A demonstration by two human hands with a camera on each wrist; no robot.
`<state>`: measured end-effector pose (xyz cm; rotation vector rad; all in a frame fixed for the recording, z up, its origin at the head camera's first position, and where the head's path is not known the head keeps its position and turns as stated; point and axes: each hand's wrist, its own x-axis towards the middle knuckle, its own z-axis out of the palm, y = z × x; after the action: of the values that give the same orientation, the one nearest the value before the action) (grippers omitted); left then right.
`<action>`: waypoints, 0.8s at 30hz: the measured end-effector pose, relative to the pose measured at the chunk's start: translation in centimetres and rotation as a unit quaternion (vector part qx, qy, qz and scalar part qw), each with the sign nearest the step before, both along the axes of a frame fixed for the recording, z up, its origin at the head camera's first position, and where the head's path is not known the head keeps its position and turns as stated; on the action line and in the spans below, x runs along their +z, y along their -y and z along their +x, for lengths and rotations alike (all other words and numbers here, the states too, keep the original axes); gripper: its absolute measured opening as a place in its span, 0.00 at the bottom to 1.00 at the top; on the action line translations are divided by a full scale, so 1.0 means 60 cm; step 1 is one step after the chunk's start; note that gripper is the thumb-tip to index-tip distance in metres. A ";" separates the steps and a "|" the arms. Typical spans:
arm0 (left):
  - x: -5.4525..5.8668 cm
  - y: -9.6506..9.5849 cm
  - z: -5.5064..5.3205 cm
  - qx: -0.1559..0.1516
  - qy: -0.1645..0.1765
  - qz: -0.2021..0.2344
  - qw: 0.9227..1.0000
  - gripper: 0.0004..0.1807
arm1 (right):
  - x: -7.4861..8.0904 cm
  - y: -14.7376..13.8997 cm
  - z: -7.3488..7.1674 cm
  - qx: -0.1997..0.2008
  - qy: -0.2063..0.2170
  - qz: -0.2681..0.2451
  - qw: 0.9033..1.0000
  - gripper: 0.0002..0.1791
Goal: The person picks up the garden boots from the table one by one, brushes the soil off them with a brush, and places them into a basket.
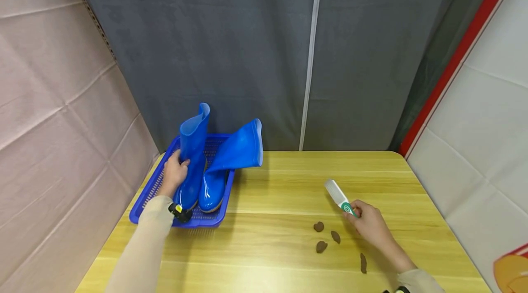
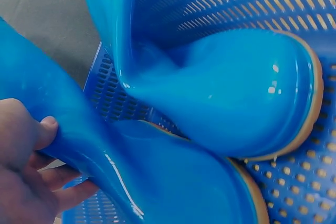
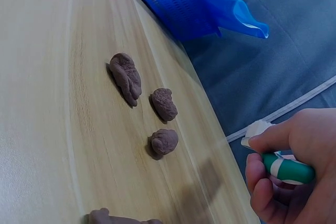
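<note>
Two shiny blue rain boots stand in a blue plastic basket [image 1: 136, 211] at the left of the table. My left hand [image 1: 174, 174] grips the left boot [image 1: 194, 151] by its shaft, thumb on the near side and fingers around the edge in the left wrist view. The right boot [image 1: 242, 146] has its shaft bent over to the right, past the basket's rim. My right hand [image 1: 371, 224] holds a small brush [image 1: 336, 193] with a green-and-white handle, its pale head pointing up and left above the table. Several brown clay-like lumps [image 3: 126, 78] lie below and left of that hand.
The wooden table [image 1: 268, 247] ends at a grey curtain [image 1: 247, 54] behind the basket. A pale cloth wall [image 1: 62, 123] rises on the left, and a white panel with a red edge [image 1: 453, 59] on the right.
</note>
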<state>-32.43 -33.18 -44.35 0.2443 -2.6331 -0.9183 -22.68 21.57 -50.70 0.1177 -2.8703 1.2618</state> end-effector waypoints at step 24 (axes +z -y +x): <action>-0.004 -0.013 -0.014 -0.148 0.146 -0.082 0.975 0.26 | -0.006 0.008 0.001 -0.005 0.009 -0.003 1.000 0.13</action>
<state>-33.25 -32.38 -44.58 -0.0624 -3.0594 -0.7970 -22.61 21.11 -51.04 0.0913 -2.8775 1.2756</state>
